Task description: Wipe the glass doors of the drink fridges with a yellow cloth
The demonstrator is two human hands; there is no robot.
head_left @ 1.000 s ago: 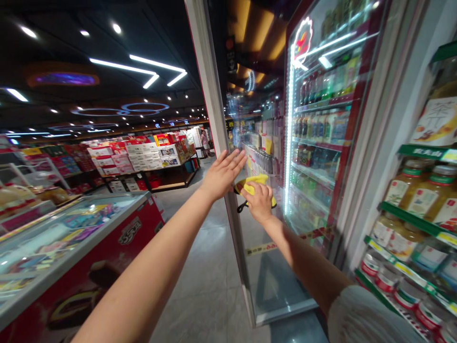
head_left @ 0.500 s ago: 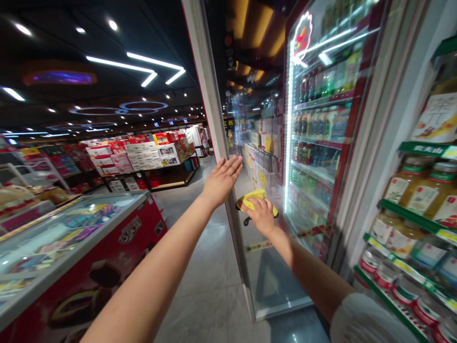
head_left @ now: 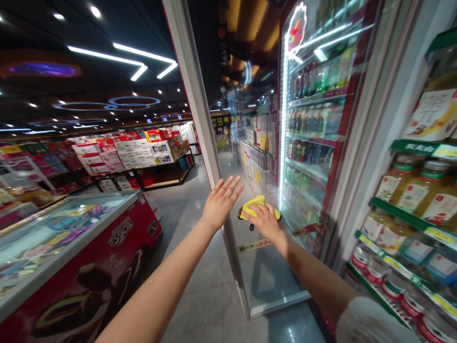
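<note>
A glass door (head_left: 264, 276) in a pale metal frame stands open, swung outward in front of me. Against the edge of its frame rests my left hand (head_left: 219, 202), fingers spread and holding nothing. My right hand (head_left: 264, 220) presses a bunched yellow cloth (head_left: 254, 204) with a dark edge onto the pane, at about the height of my left hand. A small dark ring-shaped part (head_left: 252, 227) shows just below the cloth. Through the glass a lit drinks cooler (head_left: 314, 124) is visible.
At the left stands a red chest freezer (head_left: 107, 247) with a glass top. Stacked boxes (head_left: 134, 152) sit on a low display behind it. Close by on the right, shelves (head_left: 403, 214) hold jars and bottles. Grey tiled floor (head_left: 200, 276) runs between freezer and door.
My left hand has slid down along the door frame, its fingers now more spread. The right hand and cloth have shifted slightly on the glass. The whole view has turned a little to the right.
</note>
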